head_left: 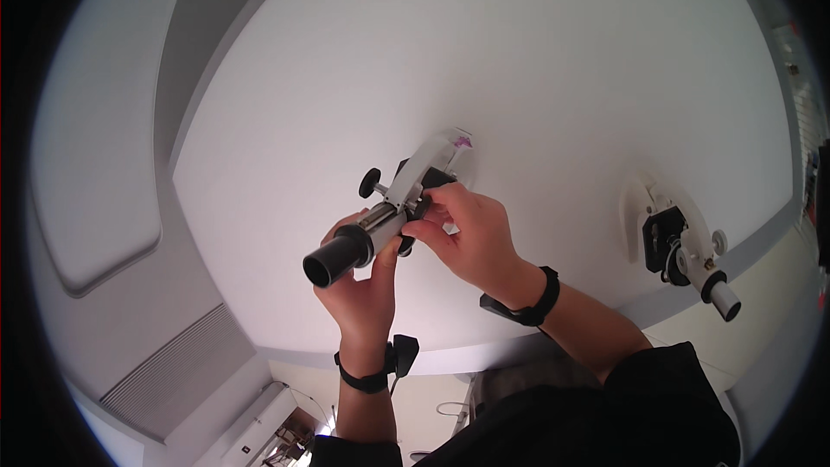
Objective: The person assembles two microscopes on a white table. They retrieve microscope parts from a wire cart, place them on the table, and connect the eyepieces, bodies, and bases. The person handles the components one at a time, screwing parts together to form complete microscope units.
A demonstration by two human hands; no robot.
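Observation:
A small white-and-black microscope (421, 166) stands on the white table, its tube tilted toward me. The black eyepiece end (333, 261) points to the lower left, and a black round knob (370, 182) sticks out on the left side. Wrapped round the tube from below is my left hand (361, 294), its fingers partly hidden behind the tube. My right hand (474, 233) pinches at a small metal part on the microscope's right side, with thumb and forefinger closed near it. What exactly lies between those fingertips is hidden.
To the right, near the table's edge, a second microscope (664, 232) of like build stands on the table (519, 60). Black straps sit on both my wrists. A grey chair-like panel (104, 138) lies beyond the table's left edge.

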